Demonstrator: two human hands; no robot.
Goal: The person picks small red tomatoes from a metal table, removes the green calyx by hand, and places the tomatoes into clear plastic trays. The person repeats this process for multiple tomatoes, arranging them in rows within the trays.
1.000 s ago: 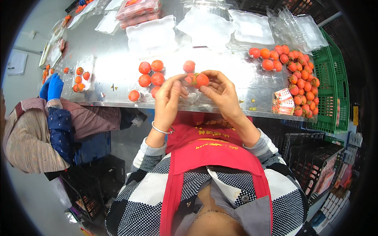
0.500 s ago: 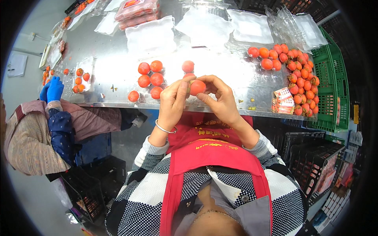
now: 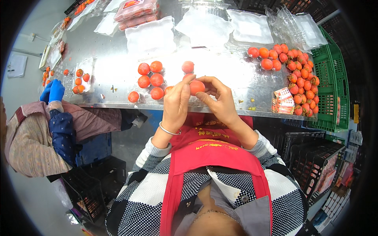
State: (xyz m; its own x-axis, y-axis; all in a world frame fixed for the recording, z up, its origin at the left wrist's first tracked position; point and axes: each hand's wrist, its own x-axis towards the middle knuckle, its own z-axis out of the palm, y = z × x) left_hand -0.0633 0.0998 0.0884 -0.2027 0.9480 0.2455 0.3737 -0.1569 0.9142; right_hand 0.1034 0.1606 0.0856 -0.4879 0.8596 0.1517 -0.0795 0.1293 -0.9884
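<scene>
Metal surface (image 3: pixel 114 74), brightly lit, orange-red fruit handled at its near edge.
Held fruit (image 3: pixel 197 87) sat between both hands, above the near edge of the surface. Right hand (image 3: pixel 220 98): pinched the fruit, thumb on the near side, fingers curled around the far side. Left hand (image 3: pixel 176 103): fingers against the fruit's left side; could not tell whether they gripped it. Beyond the hands, one single fruit (image 3: pixel 188 67); to their left, a group of fruits (image 3: pixel 156 80) in loose rows. At right, a fruit pile (image 3: pixel 301 83) lay beside a green crate (image 3: pixel 332 78), printed cards (image 3: pixel 283 101) at the pile's near left. White pads (image 3: pixel 151 36) lined the far side. At far left, a co-worker's blue-gloved hands (image 3: pixel 53 91) were close together.
</scene>
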